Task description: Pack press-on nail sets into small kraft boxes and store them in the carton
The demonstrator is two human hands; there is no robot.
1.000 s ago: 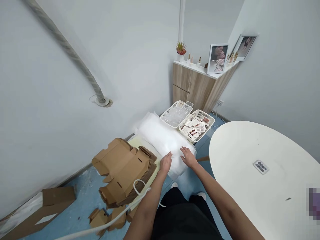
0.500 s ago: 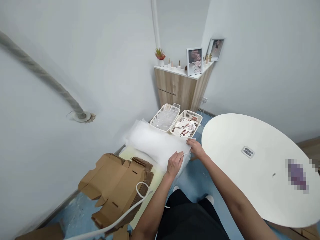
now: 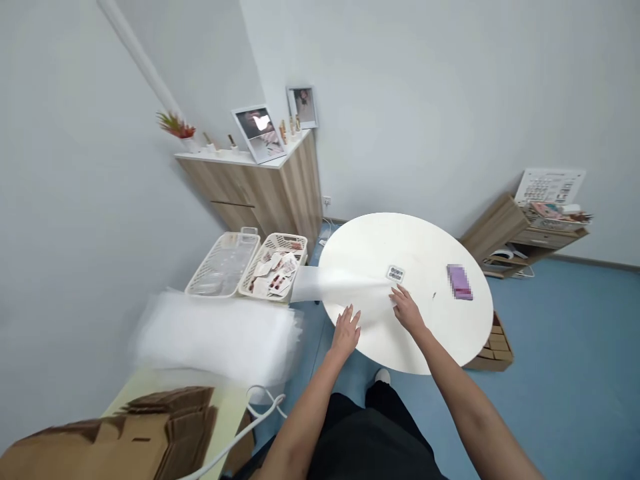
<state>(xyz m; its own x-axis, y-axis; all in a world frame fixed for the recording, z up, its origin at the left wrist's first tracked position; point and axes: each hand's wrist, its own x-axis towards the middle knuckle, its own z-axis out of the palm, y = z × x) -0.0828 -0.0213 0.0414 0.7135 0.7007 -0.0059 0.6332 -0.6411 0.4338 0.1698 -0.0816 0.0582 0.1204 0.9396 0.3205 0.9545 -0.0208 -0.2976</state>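
A wood-veneer cabinet [image 3: 249,190] stands in the corner behind a round white table [image 3: 440,340], with two cream plastic baskets [image 3: 247,267] on the floor beside it. A blurred pile of white foam sheets [image 3: 215,337] lies left of the table, above flattened cardboard box blanks [image 3: 150,430]. A translucent foam sheet [image 3: 340,287] stretches from the baskets across the table's edge. The right hand [image 3: 407,310] has its fingers together at the sheet's end, though any grip is impossible to tell. The left hand [image 3: 346,331], fingers spread, sits just below the sheet at the table's edge.
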